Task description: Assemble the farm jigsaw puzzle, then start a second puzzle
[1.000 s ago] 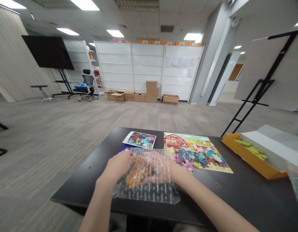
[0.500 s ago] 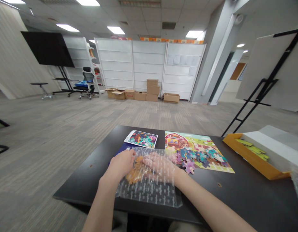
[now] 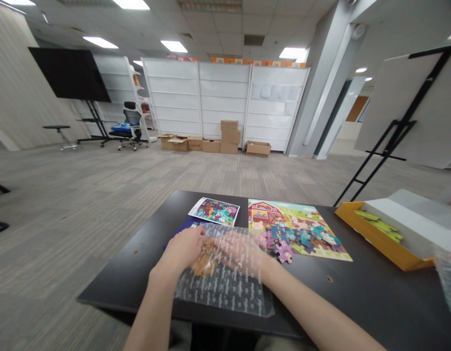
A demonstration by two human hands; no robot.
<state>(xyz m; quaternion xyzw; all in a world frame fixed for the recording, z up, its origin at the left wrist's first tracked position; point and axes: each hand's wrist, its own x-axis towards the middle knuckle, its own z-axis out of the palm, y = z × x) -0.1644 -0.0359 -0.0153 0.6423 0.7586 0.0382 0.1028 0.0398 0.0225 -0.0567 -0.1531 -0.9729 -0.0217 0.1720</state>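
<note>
A clear plastic bag with white print (image 3: 228, 290) lies on the black table, with orange puzzle pieces (image 3: 206, 261) inside. My left hand (image 3: 184, 247) is closed on the bag's left edge. Reaching inside the bag from the right, my right hand (image 3: 240, 248) shows through the plastic beside the orange pieces; its fingers are stretched out toward them. Purple puzzle pieces (image 3: 284, 251) and teal ones (image 3: 305, 236) lie in a loose pile just right of the bag, partly on a farm picture sheet (image 3: 305, 213).
A picture card (image 3: 216, 210) rests on a dark blue item behind the bag. An orange and white box (image 3: 382, 246) with green pieces (image 3: 381, 226) stands at the table's right, near more clear plastic (image 3: 448, 275). Beyond is a black stand (image 3: 388, 146).
My right hand has shifted slightly left inside the bag, and its fingers look straighter. The orange pieces have shifted a little. The view has turned slightly.
</note>
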